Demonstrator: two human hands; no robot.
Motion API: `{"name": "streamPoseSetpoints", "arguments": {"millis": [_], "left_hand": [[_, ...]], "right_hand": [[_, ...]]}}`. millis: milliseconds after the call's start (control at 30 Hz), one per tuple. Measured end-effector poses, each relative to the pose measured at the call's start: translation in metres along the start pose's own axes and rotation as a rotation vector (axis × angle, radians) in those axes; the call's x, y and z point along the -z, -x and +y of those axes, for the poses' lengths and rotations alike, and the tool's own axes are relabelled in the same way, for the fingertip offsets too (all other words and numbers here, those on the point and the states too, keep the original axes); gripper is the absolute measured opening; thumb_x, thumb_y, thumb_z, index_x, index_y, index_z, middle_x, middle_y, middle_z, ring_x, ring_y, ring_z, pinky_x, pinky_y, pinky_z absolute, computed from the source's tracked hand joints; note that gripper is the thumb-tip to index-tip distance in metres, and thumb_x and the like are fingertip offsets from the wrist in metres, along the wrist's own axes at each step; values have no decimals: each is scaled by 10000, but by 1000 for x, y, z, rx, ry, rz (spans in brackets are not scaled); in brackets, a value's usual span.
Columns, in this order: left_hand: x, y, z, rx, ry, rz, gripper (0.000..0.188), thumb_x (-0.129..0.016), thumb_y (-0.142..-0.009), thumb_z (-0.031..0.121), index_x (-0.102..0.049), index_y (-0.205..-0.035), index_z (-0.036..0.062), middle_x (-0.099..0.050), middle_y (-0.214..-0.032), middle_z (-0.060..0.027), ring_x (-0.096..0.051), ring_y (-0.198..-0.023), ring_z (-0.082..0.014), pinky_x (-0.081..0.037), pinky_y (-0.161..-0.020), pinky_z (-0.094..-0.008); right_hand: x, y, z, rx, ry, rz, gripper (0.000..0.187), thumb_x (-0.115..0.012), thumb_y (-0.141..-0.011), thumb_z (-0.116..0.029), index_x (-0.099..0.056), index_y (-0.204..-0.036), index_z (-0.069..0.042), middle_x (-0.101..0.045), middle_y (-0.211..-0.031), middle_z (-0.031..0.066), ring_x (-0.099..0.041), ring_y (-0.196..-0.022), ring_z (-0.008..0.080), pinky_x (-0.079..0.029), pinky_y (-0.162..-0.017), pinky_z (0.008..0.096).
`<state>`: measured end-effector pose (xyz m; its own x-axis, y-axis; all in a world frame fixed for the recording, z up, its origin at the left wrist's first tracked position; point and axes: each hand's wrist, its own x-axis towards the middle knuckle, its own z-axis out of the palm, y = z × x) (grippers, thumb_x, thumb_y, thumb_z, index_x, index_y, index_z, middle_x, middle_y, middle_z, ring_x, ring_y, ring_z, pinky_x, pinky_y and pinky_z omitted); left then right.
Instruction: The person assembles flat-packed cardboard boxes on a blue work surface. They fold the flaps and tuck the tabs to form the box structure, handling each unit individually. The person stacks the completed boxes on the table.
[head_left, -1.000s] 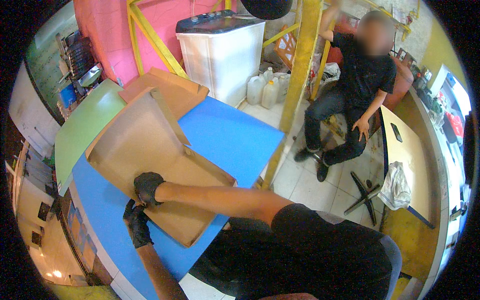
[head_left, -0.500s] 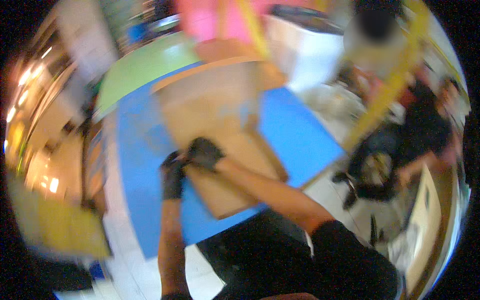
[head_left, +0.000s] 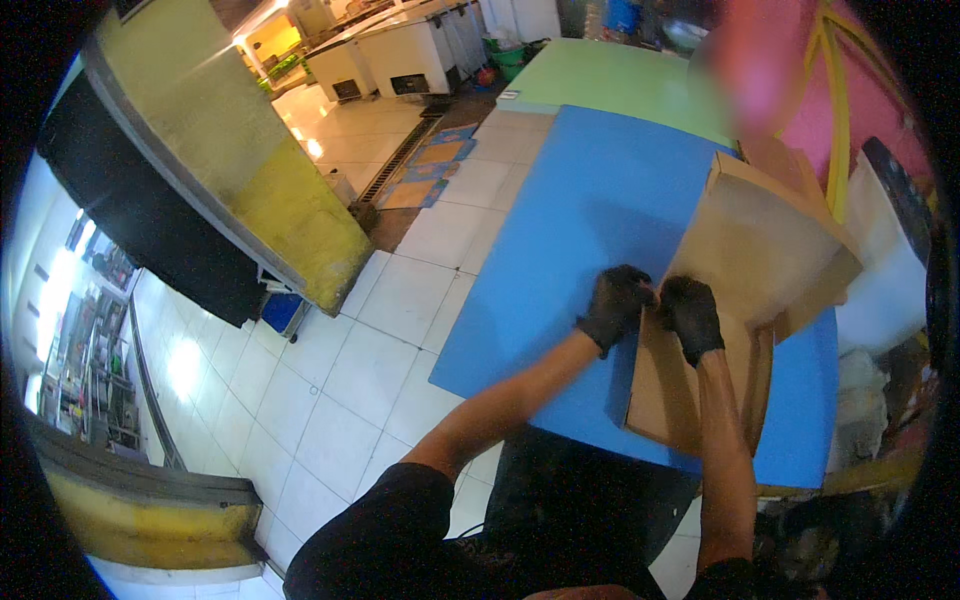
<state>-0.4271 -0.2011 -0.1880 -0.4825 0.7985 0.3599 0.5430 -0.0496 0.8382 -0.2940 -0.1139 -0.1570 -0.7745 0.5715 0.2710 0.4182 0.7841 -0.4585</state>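
A brown cardboard box (head_left: 765, 235) with raised walls and flaps lies on a blue tabletop (head_left: 560, 330). Both of my hands wear black gloves and meet at the box's left edge. My left hand (head_left: 617, 303) is closed, its fingers curled against the outside of that edge. Reaching over the near part of the box, my right hand (head_left: 692, 312) has its fingers bent down and pinched on the same edge. The fingertips almost touch each other, and the exact fold between them is hidden by the gloves.
A light green table surface (head_left: 620, 85) adjoins the blue top at the far side. White floor tiles (head_left: 345, 400) stretch to the left, with a yellow-grey wall (head_left: 255, 200) beyond. A white container (head_left: 880, 270) stands at the right. Pale freezer chests (head_left: 410, 60) stand far off.
My view has swung left, bringing the tiled floor and wall into sight and shifting the box rightward in the picture. Both hands stay at the box's left edge.
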Motion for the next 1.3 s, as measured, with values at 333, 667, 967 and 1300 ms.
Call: {"name": "streamPoseSetpoints", "arguments": {"millis": [333,667,967,1300], "left_hand": [[7,-1,-3,231,524,-137,224,-663,-765,212,-663,-895,30,-626,-779,-38,-535,-631,-124,-447,-575,-278],[25,0,11,355,538,-225,248,-681,-771,153,-656,-969,6,-641,-812,-43,-558,-666,-126,-447,-587,-263],[28,-4,12,290,389,-333,223,-639,-812,169,-649,-973,16,-637,-795,-57,-559,-672,-115,-450,-584,-266],[31,-2,21,272,467,-382,204,-637,-793,150,-637,-937,5,-634,-823,-55,-561,-659,-120,-455,-570,-276]], "right_hand": [[3,-8,-7,164,304,28,175,-576,-763,-160,-617,-683,-10,-571,-642,194,-576,-636,334,-456,-651,400],[21,-1,-35,-310,-310,-25,161,-598,-700,-149,-625,-657,3,-617,-651,172,-597,-541,270,-474,-571,355],[12,1,-13,-65,20,-60,206,-594,-712,-195,-625,-663,3,-605,-632,159,-580,-545,218,-462,-570,321],[6,8,-3,-49,-113,41,177,-615,-707,-152,-610,-609,-5,-582,-561,104,-546,-494,174,-436,-514,301]]}}
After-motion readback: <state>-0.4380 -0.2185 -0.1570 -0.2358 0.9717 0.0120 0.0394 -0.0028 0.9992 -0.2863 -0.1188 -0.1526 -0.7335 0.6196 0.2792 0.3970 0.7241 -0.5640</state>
